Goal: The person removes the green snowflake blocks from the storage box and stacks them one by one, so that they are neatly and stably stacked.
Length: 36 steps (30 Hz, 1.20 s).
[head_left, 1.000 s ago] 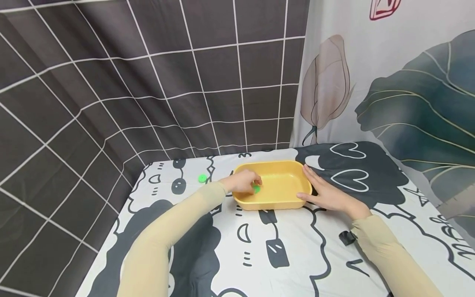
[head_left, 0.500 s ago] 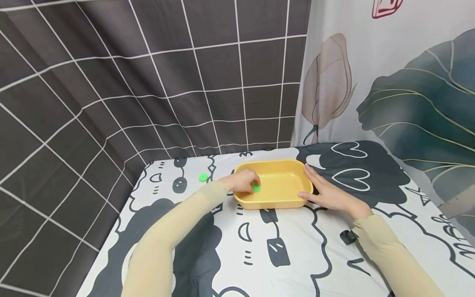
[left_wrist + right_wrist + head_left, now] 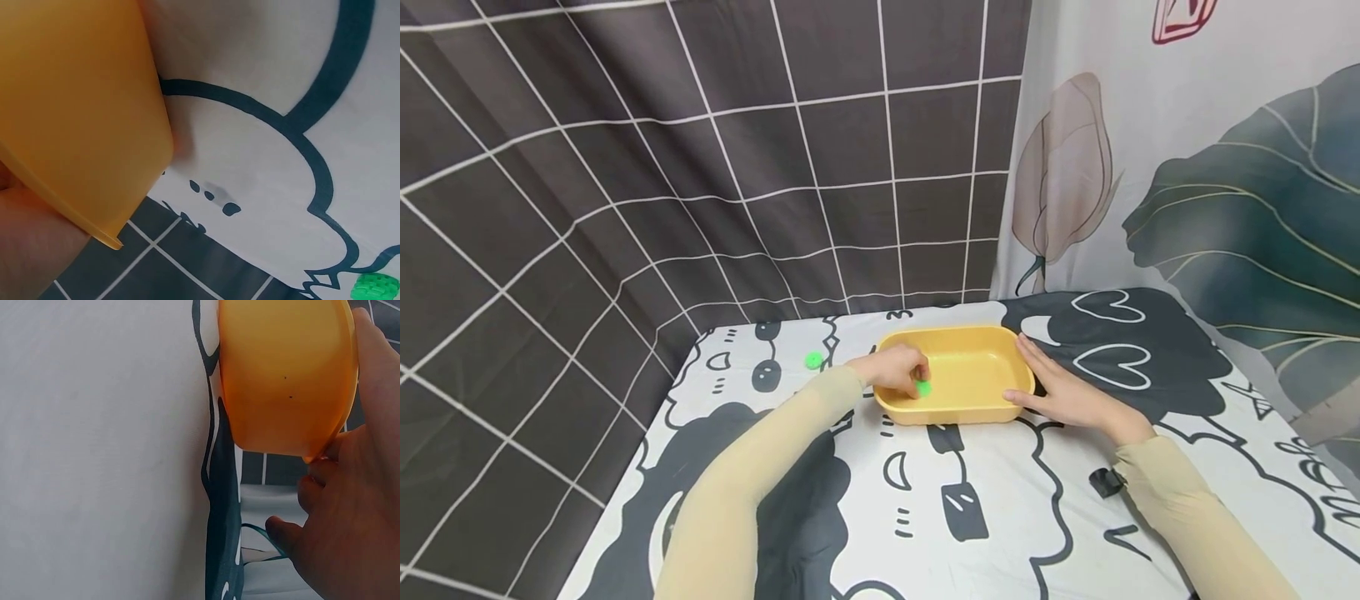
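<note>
A yellow oblong plastic tub [image 3: 973,375] rests on the patterned cloth. My left hand [image 3: 897,368] reaches over its left end, with curled fingertips pinching a small green piece [image 3: 923,388] low inside the tub. Much of that piece is hidden by the fingers. My right hand [image 3: 1063,396] holds the tub's right end, its thumb over the rim and its other fingers along the far corner. In the right wrist view, some fingers [image 3: 315,478] bend just below the tub's lip. The left wrist view shows mainly the tub's outer wall [image 3: 81,94].
Left of the tub lies a second green piece [image 3: 814,360], round with a bumpy surface in the left wrist view. A small black object [image 3: 1107,482] sits by the right sleeve. A dark grid curtain [image 3: 820,150] and a leaf-printed curtain [image 3: 1075,167] stand behind.
The green piece at my left fingertips shows slightly lower and further right than before. My right hand keeps its place on the tub. The head view has shifted slightly.
</note>
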Each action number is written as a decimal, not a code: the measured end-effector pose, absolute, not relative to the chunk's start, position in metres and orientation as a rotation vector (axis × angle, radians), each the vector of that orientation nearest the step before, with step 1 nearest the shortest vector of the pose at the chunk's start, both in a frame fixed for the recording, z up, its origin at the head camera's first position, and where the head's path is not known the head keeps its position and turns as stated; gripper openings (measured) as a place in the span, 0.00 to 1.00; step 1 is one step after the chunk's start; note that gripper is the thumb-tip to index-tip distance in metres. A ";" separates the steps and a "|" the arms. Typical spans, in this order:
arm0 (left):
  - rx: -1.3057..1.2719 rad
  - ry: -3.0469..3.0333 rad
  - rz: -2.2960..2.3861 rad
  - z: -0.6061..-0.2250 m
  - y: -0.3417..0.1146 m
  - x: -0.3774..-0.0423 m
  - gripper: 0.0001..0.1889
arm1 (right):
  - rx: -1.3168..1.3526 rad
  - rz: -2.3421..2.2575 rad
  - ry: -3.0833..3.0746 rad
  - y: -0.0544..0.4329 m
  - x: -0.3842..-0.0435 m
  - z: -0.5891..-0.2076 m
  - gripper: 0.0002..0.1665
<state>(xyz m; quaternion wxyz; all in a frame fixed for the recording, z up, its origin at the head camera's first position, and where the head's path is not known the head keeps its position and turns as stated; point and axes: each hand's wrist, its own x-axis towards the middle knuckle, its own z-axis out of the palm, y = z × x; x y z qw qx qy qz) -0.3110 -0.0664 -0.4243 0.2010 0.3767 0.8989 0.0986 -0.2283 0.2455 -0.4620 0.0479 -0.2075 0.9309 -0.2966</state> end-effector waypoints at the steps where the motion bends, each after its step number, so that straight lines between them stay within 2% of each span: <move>1: 1.053 2.511 0.282 -0.425 -0.067 -0.311 0.12 | -0.637 -0.908 2.838 0.245 -0.228 -0.462 0.60; 14: 1.086 2.521 0.366 -0.430 -0.068 -0.310 0.14 | -0.631 -0.914 2.824 0.245 -0.227 -0.459 0.59; 36: 1.129 2.511 0.597 -0.427 -0.070 -0.310 0.07 | -0.635 -0.924 2.832 0.244 -0.227 -0.463 0.59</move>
